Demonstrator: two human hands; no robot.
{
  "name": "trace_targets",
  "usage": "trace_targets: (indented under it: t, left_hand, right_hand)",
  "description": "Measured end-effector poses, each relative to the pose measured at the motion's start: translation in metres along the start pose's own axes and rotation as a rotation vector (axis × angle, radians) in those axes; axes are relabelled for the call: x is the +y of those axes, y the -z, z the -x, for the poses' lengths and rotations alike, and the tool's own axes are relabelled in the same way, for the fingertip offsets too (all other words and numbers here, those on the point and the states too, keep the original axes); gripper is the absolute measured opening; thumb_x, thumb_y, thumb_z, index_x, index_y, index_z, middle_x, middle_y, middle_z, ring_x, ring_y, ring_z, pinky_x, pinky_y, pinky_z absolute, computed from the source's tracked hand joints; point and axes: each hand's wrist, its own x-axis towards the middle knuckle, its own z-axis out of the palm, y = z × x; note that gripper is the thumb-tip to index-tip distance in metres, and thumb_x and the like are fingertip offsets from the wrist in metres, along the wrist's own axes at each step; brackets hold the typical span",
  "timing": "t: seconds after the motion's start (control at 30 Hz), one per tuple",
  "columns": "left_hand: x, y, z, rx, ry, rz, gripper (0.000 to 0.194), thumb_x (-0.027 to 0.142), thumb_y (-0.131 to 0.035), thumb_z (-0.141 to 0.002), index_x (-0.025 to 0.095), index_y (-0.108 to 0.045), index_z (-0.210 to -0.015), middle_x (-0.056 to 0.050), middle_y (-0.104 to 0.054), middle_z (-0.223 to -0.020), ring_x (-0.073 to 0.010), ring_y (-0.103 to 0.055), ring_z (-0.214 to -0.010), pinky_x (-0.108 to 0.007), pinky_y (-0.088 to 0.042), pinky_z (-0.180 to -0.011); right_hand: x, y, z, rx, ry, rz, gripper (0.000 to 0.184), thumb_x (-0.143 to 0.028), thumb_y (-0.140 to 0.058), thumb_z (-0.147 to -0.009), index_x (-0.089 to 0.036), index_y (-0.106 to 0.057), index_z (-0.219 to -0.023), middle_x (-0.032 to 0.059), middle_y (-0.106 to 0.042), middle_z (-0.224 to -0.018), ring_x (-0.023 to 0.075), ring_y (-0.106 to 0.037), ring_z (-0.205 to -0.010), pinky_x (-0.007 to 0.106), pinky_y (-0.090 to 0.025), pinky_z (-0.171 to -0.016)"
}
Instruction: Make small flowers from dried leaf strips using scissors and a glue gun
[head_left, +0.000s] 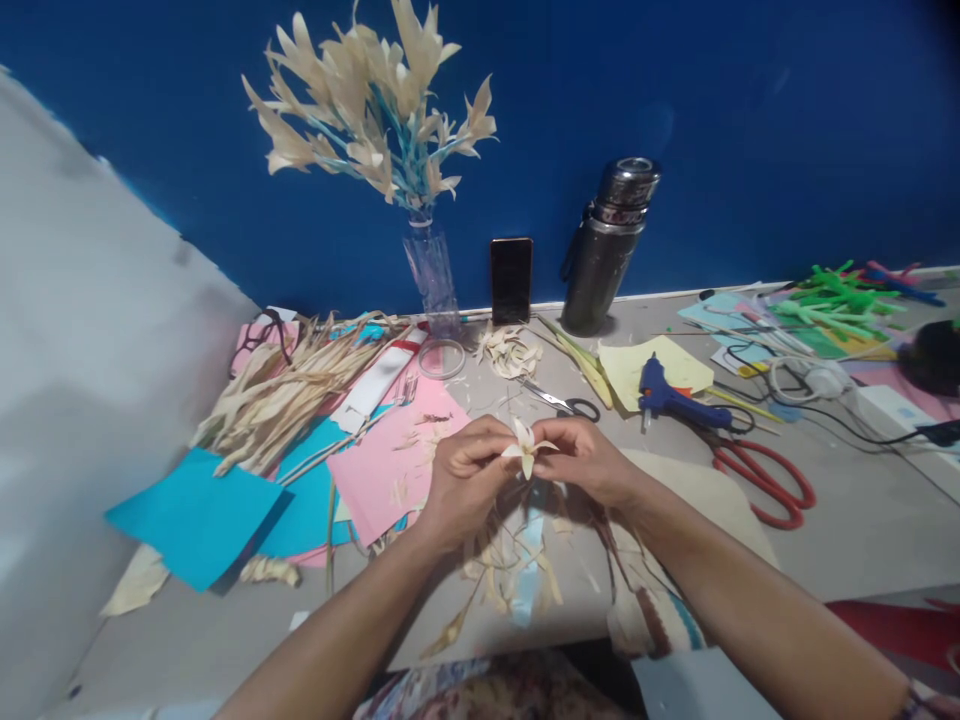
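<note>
Between my two hands, over the middle of the table, is a small cream flower (527, 448) with pointed, spread petals. My left hand (469, 470) pinches it from the left side. From the right, the fingers of my right hand (589, 462) close on its petals and base. Below the hands a light blue ribbon-like strip (529, 570) and dry husk scraps (487, 565) lie on the table. Small scissors (559, 400) rest just beyond my fingers, close to a pile of curled cream petals (510, 352).
At the back stand a clear vase (433, 275) of cream flowers, a phone (511, 280) and a steel flask (611, 250). Dried husks (292, 385) and coloured paper (199, 515) lie left. A blue glue gun (675, 395), red-handled scissors (765, 485) and cables (847, 425) lie right.
</note>
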Motion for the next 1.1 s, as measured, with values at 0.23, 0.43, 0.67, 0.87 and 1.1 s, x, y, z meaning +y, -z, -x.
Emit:
trace_targets:
  t: [0.23, 0.43, 0.67, 0.87, 1.1]
  left_hand:
    - [0.0010, -0.0016, 0.0027, -0.019, 0.200, 0.109, 0.008, 0.027, -0.078, -0.079, 0.020, -0.081, -0.080, -0.002, -0.061, -0.076, -0.0070, -0.052, -0.050, -0.020, -0.043, -0.044]
    - [0.0027, -0.0018, 0.0010, -0.026, 0.198, 0.098, 0.012, 0.026, -0.075, -0.081, 0.017, -0.077, -0.074, -0.001, -0.057, -0.075, -0.0053, -0.051, -0.049, -0.018, -0.040, -0.044]
    - [0.0004, -0.0024, 0.0031, -0.036, 0.183, 0.057, 0.018, 0.021, -0.068, -0.086, 0.016, -0.074, -0.070, -0.001, -0.054, -0.076, -0.0056, -0.051, -0.053, -0.018, -0.039, -0.046]
    - [-0.0006, -0.0020, 0.0029, -0.026, 0.159, 0.072, 0.010, 0.025, -0.072, -0.083, 0.019, -0.080, -0.080, -0.001, -0.054, -0.076, -0.0063, -0.048, -0.054, -0.019, -0.039, -0.046]
    - [-0.0068, 0.0019, 0.0015, -0.021, 0.167, 0.105, 0.007, 0.025, -0.076, -0.080, 0.020, -0.080, -0.082, -0.002, -0.058, -0.079, -0.0077, -0.051, -0.056, -0.019, -0.040, -0.046]
  right_hand:
    - [-0.0039, -0.0035, 0.0009, -0.027, 0.008, -0.041, 0.032, -0.040, -0.084, -0.070, -0.017, -0.062, -0.075, 0.0021, -0.068, -0.073, 0.0157, -0.065, -0.067, 0.028, -0.053, -0.067]
    - [-0.0042, -0.0074, 0.0004, -0.012, 0.004, -0.079, 0.033, -0.041, -0.084, -0.072, -0.017, -0.062, -0.075, 0.0026, -0.070, -0.069, 0.0164, -0.068, -0.063, 0.031, -0.056, -0.069]
    - [-0.0045, -0.0089, -0.0003, 0.005, 0.015, -0.070, 0.032, -0.042, -0.082, -0.073, -0.018, -0.061, -0.074, 0.0014, -0.069, -0.069, 0.0160, -0.067, -0.063, 0.031, -0.055, -0.069]
    - [-0.0069, -0.0070, -0.0009, 0.071, -0.024, -0.028, 0.034, -0.035, -0.090, -0.062, -0.015, -0.066, -0.074, 0.0000, -0.067, -0.070, 0.0133, -0.062, -0.065, 0.025, -0.048, -0.066]
    - [-0.0080, -0.0086, -0.0023, 0.089, -0.038, -0.023, 0.034, -0.032, -0.091, -0.059, -0.015, -0.065, -0.072, -0.0014, -0.063, -0.069, 0.0124, -0.058, -0.065, 0.025, -0.045, -0.065]
